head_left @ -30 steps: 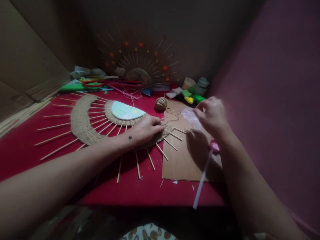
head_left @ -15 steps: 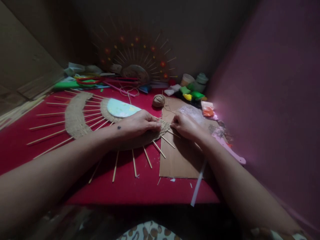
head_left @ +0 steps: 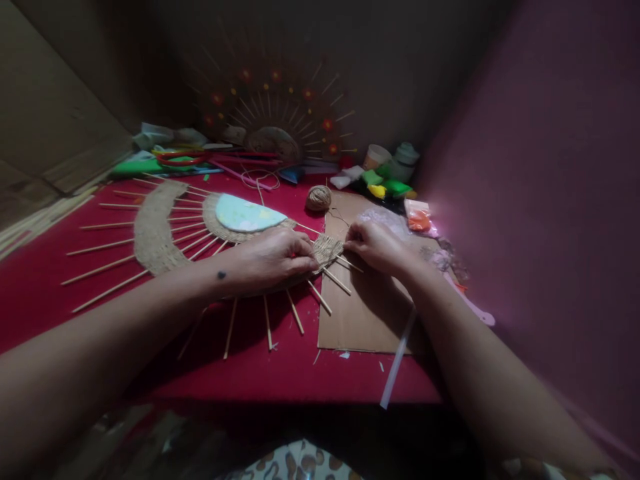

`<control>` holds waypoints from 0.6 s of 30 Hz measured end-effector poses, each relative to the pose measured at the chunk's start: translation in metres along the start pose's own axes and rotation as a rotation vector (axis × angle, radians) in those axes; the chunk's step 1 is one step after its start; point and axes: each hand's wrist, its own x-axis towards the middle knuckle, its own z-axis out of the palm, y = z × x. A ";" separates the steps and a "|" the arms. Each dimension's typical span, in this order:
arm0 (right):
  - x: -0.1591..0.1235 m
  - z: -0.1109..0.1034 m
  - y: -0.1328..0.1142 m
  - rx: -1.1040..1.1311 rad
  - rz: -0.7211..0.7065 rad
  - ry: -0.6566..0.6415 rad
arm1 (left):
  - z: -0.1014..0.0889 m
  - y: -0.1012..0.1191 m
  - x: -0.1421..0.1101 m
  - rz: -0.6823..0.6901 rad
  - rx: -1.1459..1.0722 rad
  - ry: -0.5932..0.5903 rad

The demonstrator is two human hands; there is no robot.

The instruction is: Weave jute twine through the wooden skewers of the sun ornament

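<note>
Two hands meet at the right end of a woven sunburst piece, a half-round of twine bands with thin wooden sticks fanning out from a pale, mottled half-disc at its middle. That piece lies flat on the red counter; its left sticks stop short of the counter's left edge, and the near sticks leave a bare red strip before the front edge. The left hand lies palm down on the weave, fingers pressed together and pinching its right tip. The right hand touches the same tip from the other side, fingertips closed on a fine strand; what it grips is too small to tell. Under the right hand lies a brown cardboard sheet, just right of the piece, with a white strip crossing its near corner and overhanging the front edge. Behind the piece's tip sits a ball of twine. Further back, against the dim wall, leans a finished sunburst with red dots, flanked by green and yellow packets and a red hoop. Right of the cardboard rises a purple wall, close by the right forearm.
</note>
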 end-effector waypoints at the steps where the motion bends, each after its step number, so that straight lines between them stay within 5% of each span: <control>1: 0.000 0.002 0.001 -0.014 -0.014 0.010 | 0.001 0.000 0.000 0.014 -0.009 -0.048; 7: -0.010 -0.001 -0.001 -0.089 -0.033 0.120 | 0.003 -0.002 0.003 0.020 -0.006 -0.138; 13: -0.029 -0.012 -0.020 0.023 -0.155 -0.223 | 0.000 -0.002 -0.001 0.129 -0.015 -0.184; 18: -0.039 -0.001 -0.028 -0.124 -0.188 -0.211 | -0.001 -0.003 -0.008 0.165 0.047 -0.182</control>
